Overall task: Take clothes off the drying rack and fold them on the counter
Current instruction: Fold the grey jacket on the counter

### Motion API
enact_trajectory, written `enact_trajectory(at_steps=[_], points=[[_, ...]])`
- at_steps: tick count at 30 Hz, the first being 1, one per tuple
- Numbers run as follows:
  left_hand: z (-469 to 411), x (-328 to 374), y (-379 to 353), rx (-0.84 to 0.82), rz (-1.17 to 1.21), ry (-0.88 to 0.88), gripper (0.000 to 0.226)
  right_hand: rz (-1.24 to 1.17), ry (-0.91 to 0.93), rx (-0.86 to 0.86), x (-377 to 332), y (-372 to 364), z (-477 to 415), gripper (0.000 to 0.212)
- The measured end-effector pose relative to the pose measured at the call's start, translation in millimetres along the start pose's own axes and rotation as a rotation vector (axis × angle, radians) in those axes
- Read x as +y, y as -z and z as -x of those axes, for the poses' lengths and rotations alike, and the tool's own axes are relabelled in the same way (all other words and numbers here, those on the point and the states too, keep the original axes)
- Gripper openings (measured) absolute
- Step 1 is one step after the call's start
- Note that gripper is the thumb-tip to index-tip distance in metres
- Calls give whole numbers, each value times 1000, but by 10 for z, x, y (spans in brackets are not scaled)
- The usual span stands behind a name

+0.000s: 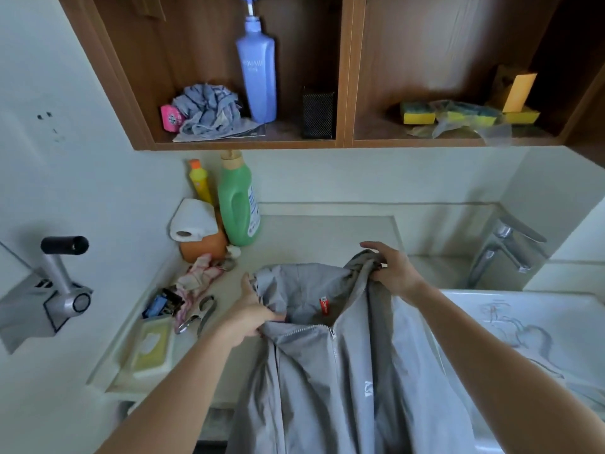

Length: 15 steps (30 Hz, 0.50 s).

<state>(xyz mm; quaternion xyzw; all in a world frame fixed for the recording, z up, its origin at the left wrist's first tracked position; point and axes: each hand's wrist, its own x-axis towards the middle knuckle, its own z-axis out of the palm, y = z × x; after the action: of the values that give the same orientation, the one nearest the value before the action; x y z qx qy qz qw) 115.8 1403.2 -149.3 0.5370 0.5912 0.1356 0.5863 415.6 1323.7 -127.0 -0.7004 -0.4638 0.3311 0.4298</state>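
A grey zip-up jacket (327,381) with a hood and a red neck label lies over the pale counter (314,237), its lower part hanging off the front edge. My left hand (252,309) grips the jacket's collar on the left side. My right hand (393,270) pinches the hood fabric on the right and lifts it slightly. The zip is closed up to the collar. No drying rack is in view.
A green detergent bottle (237,204), yellow bottle (200,181), paper roll (193,221), orange pot, crumpled cloth (199,276), pliers (199,314) and a yellow box (152,348) crowd the counter's left. The sink (530,322) and tap (504,250) are at right. A shelf above holds a blue bottle (257,70) and sponges.
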Motion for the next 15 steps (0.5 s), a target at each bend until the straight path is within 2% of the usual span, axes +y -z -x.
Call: enact_trajectory(at_steps=[3, 5, 7, 9, 11, 13, 15], points=[[-184, -150, 93, 117, -87, -76, 101, -212, -145, -58, 34, 0, -11, 69], [-310, -144, 160, 143, -66, -125, 89, -305, -276, -119, 7, 26, -1, 68], [-345, -50, 181, 109, 3, -188, 81, -289, -352, -186, -26, 29, 9, 63], [-367, 40, 175, 91, 34, -256, 74, -196, -371, -241, -42, 6, 20, 71], [-400, 184, 199, 115, 40, -279, 69, -70, -315, -274, -144, -16, 3, 77], [-415, 466, 261, 187, 40, -312, 72, 15, -158, -241, -373, -12, -69, 73], [-342, 869, 341, 318, 208, -548, 70, 103, 103, -62, -648, 28, -210, 75]])
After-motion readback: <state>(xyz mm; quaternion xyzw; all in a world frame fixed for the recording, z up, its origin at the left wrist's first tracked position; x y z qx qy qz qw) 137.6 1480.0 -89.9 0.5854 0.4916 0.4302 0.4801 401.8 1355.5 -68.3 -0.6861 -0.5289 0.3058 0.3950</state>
